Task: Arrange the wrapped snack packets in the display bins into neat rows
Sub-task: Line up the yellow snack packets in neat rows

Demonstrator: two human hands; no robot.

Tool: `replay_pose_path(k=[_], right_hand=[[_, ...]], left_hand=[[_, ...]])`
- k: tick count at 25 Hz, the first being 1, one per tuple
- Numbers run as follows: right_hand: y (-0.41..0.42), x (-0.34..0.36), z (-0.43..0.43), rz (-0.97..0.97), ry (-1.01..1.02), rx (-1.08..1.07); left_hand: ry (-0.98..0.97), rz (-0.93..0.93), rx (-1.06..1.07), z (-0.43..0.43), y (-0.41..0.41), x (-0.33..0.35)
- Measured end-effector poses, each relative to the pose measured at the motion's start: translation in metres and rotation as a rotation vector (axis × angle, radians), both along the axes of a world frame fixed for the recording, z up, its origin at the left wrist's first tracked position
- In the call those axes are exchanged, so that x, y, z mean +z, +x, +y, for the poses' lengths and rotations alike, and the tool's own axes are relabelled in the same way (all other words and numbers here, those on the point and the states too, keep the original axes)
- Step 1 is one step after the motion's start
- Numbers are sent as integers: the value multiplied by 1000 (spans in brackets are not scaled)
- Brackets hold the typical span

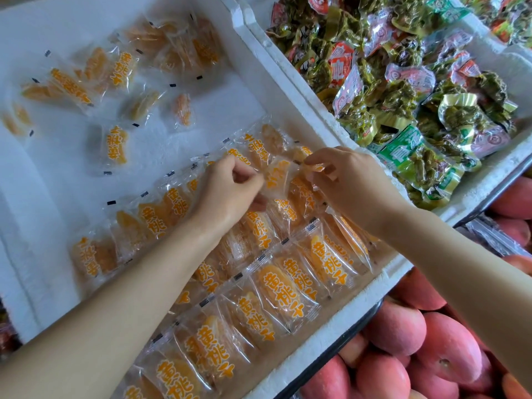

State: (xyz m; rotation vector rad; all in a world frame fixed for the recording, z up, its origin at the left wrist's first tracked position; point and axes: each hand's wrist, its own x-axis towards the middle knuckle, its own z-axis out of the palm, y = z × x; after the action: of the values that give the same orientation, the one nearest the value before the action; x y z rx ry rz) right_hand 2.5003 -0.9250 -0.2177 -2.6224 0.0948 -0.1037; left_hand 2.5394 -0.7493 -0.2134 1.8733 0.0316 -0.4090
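A food shop: white foam bins (290, 90) hold loose wrapped snack packets (282, 286) on display, beside a heap of red apples (417, 349).

- Red apples (403, 329) piled at 4–5 o'clock, pink-red skins, some w/ pale patches.
- Dark tray rim (341, 345) runs diag. along apples' upper-left edge.
- Light soft, even.

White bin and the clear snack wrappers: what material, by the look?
White rectangular display bin: likely expanded foam, matte; thick walls, grainy rim. Clear wrappers on the orange-printed snack packets: thin glossy plastic film; see-through, glare streaks, crimped ends.
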Motion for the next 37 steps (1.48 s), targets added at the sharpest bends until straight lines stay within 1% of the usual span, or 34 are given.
replay_pose_path(k=[2, 4, 6, 7, 9, 11, 12, 14, 16, 18, 21, 23, 25, 29, 33, 35, 37], right_hand=[[0, 1, 3, -7, -3, 3], [1, 1, 4, -3, -98, 22], [5, -1, 3, 12, -206, 19], [8, -1, 3, 16, -232, 16], [14, -3, 5, 23, -240, 12], [19, -7, 5, 39, -247, -10], [21, -8, 5, 51, -252, -27], [23, -10, 5, 81, -306, -35], [24, -10, 7, 125, -375, 13], [24, -6, 12, 157, -369, 46], [24, -4, 11, 148, -308, 28], [25, -3, 9, 158, -273, 21], [27, -4, 9, 157, -292, 43], [21, 0, 7, 125, -315, 48], [12, 3, 0, 116, -337, 105], [24, 3, 4, 101, -328, 116], [40, 1, 9, 132, -329, 119]], left_hand=[[232, -12, -238, 5, -4, -1], [432, -93, -416, 4, -6, 1], [555, -242, -465, -1, -2, 4], [575, -300, -464, -4, 2, 3], [559, -323, -503, -11, 12, -1], [541, -259, -593, -19, 18, -3], [551, -230, -618, -23, 19, -4], [601, -242, -632, -27, 20, -8], [622, -276, -631, -27, 23, -12], [617, -276, -614, -23, 24, -13], [598, -288, -529, -14, 22, -14], [675, -345, -487, -10, 20, -14], [726, -369, -490, -8, 19, -15], [655, -385, -509, -12, 17, -17], [678, -375, -526, -14, 18, -19], [661, -373, -512, -13, 18, -20], [650, -385, -500, -13, 18, -20]])
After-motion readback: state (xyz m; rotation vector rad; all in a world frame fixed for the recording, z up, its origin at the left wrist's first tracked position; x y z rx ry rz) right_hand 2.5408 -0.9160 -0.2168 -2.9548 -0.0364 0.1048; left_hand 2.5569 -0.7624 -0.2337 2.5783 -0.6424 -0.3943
